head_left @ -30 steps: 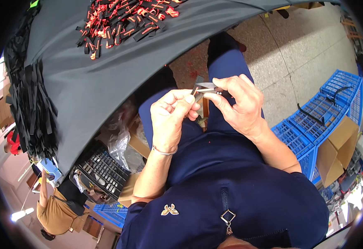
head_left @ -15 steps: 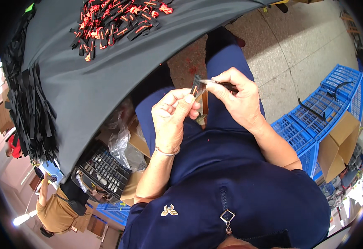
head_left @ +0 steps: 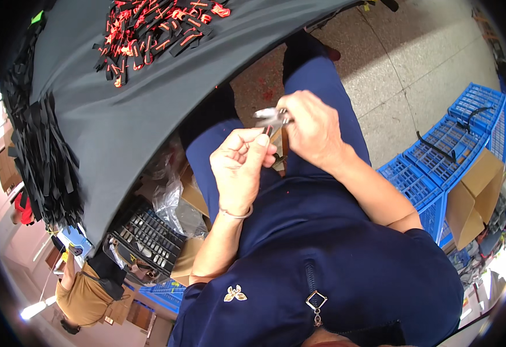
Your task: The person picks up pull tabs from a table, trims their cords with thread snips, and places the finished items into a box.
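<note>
The left hand (head_left: pixel 235 168) is pinching a strap (head_left: pixel 268 130) above the lap (head_left: pixel 293 188); the right hand (head_left: pixel 312 127) is gripping snips (head_left: pixel 273 116). The blades (head_left: pixel 262 114) are hovering near the left thumb (head_left: pixel 261 146), so a slip may be cutting skin.

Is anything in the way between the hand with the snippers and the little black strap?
Nothing visible blocks the right hand: only its own thread snips lie between it and the black strap pinched in the left hand. The blades are blurred, so touching is unclear.
</note>
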Available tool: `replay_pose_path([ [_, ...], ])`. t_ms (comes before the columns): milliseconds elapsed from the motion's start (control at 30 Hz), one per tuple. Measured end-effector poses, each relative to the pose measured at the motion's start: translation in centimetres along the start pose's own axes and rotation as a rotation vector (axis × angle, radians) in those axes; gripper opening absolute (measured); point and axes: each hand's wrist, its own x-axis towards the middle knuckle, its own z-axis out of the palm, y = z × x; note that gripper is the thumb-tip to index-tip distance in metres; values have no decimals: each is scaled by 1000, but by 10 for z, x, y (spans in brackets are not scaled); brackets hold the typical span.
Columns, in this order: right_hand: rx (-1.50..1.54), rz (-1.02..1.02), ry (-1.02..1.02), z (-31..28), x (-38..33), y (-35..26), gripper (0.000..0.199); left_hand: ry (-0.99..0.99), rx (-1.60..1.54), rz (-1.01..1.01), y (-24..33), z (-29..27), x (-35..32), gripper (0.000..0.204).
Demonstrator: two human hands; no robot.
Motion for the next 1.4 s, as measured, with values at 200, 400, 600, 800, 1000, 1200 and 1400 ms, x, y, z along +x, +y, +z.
replay_pose_path([
  [200,193,238,107,-18,0,-2,24,16,-206,-106,-3,-9,2,15],
  [400,36,11,34,-30,-2,-12,28,3,-243,-90,-1,-7,5,15],
  [600,25,-45,71,-23,-2,-6,28,-2,-224,-90,0,-5,4,15],
  [800,50,-17,30,-24,-4,-7,27,-2,-220,-97,-2,-5,5,16],
  [1000,103,33,-19,-22,-5,-2,21,-37,-202,-120,0,-6,6,16],
  [1200,607,380,-82,-8,-10,0,16,-82,-249,-167,-5,-6,8,16],
  [1400,1222,682,-280,-5,-10,-5,14,-74,-230,-104,-8,5,8,14],
])
